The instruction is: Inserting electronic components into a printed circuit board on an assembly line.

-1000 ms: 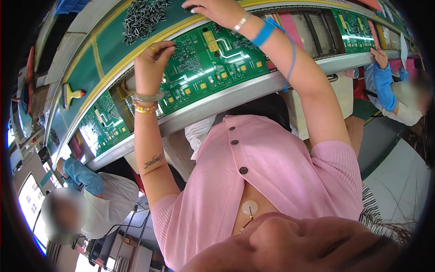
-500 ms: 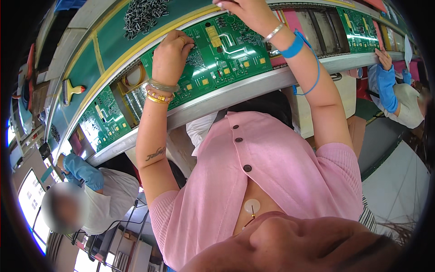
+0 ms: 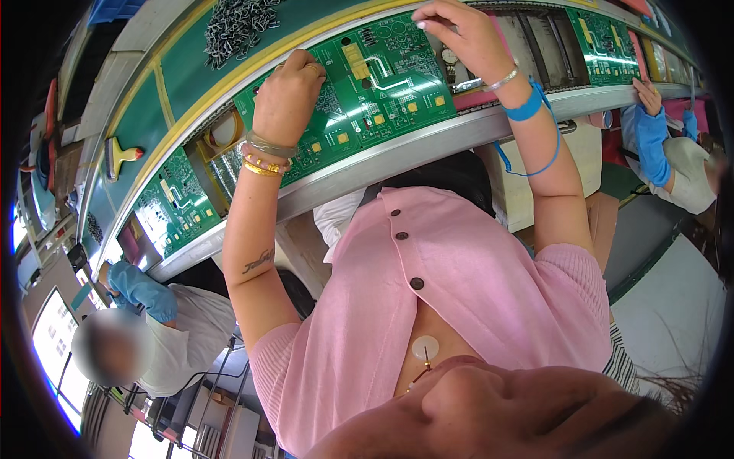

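My left hand point(image 3: 289, 93), with bracelets at its wrist, is over the left part of a green circuit board point(image 3: 405, 115). Its fingers are curled together down at the board; what they hold, if anything, is hidden. My right hand point(image 3: 462, 37), wearing a blue wrist strap point(image 3: 527, 103) with a coiled cord, hovers by the board's far right corner. Its thumb and forefinger tips come close together, and anything between them is too small to make out. The board carries yellow square pads and several small parts, and it lies on a metal-railed line.
A pile of small dark bent metal parts point(image 3: 238, 30) lies on the green shelf beyond the rail. A brush point(image 3: 121, 157) is at the left. More boards point(image 3: 177, 200) point(image 3: 604, 47) sit along the line. Co-workers in blue sleeves point(image 3: 141, 291) point(image 3: 650, 144) are on both sides.
My right hand has come back to the right and nearer, from beyond the board's far edge. The board has shifted slightly left, and my left hand has moved a little with it.
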The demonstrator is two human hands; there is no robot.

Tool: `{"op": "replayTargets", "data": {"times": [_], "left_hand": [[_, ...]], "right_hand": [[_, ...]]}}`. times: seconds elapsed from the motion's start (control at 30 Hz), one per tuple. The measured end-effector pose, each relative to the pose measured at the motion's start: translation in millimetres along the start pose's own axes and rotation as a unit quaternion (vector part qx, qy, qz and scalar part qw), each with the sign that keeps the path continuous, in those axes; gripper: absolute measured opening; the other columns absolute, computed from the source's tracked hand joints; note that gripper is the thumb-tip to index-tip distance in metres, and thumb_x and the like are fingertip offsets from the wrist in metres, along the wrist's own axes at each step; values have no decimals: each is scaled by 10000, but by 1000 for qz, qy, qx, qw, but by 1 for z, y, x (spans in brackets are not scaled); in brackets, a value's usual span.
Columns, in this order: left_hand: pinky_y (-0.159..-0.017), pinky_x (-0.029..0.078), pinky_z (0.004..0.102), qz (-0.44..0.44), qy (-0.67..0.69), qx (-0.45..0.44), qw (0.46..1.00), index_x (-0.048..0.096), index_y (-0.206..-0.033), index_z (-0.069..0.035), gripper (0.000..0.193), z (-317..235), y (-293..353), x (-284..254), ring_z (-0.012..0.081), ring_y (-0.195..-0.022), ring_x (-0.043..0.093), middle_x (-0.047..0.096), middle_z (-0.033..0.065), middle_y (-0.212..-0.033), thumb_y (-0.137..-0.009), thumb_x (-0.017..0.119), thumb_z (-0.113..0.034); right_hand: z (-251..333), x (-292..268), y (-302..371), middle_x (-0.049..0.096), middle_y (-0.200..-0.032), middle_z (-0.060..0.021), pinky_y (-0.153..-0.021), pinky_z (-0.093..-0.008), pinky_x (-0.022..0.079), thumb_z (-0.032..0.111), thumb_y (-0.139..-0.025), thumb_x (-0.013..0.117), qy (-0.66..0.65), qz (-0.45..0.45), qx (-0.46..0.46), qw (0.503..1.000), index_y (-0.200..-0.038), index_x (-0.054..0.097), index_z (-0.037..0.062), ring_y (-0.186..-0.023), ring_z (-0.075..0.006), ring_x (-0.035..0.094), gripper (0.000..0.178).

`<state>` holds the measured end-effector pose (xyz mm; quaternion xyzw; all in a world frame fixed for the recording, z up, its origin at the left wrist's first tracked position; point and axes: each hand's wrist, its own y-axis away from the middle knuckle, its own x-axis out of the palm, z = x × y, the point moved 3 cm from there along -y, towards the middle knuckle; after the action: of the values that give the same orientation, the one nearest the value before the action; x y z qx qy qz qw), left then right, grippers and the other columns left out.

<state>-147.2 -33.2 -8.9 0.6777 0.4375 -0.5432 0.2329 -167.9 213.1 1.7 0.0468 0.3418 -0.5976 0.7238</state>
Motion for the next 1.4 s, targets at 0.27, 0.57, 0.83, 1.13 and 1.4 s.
{"op": "replayTargets", "data": {"times": [0.27, 0.57, 0.83, 1.13, 1.4], "left_hand": [[-646, 498, 360, 8, 45, 7, 999, 664, -789, -77, 66, 3, -4, -4, 248, -742, 606, 597, 42, -869, -762, 629, -126], [-636, 507, 282, 18, 187, -66, 980, 665, -836, -28, 111, 12, -6, -3, 202, -721, 638, 629, 75, -869, -768, 660, -116], [-624, 508, 268, 8, 193, -80, 978, 660, -851, -26, 133, 11, -2, -1, 185, -709, 644, 631, 69, -881, -768, 674, -130], [-618, 508, 271, -12, 216, -78, 973, 660, -837, -23, 132, 14, -4, -2, 192, -710, 647, 635, 76, -876, -768, 675, -134], [-622, 496, 280, -174, 88, -21, 981, 655, -858, -57, 108, 25, -85, -40, 200, -718, 641, 626, 101, -844, -790, 642, -141]], "right_hand": [[-18, -17, 25, 595, -819, -44, -724, -291, 448, 108, -788, 622, 141, 52, 21, 988, -906, 628, 67, -812, -220, 548, 125], [-31, 2, 13, 549, -774, -64, -731, -348, 435, 160, -752, 619, 203, 0, -231, 951, -751, 608, 67, -813, -259, 528, 94], [-16, 3, 5, 529, -766, -72, -716, -353, 433, 152, -713, 615, 216, 53, -196, 955, -711, 582, 68, -805, -254, 516, 90], [-24, 1, 3, 594, -820, -48, -736, -308, 451, 116, -779, 630, 212, 96, -199, 952, -912, 614, 61, -815, -229, 556, 144], [4, -21, -74, 613, -816, -115, -697, -358, 469, 116, -787, 601, 177, -67, -93, 978, -852, 613, 44, -799, -297, 589, 98]]}}
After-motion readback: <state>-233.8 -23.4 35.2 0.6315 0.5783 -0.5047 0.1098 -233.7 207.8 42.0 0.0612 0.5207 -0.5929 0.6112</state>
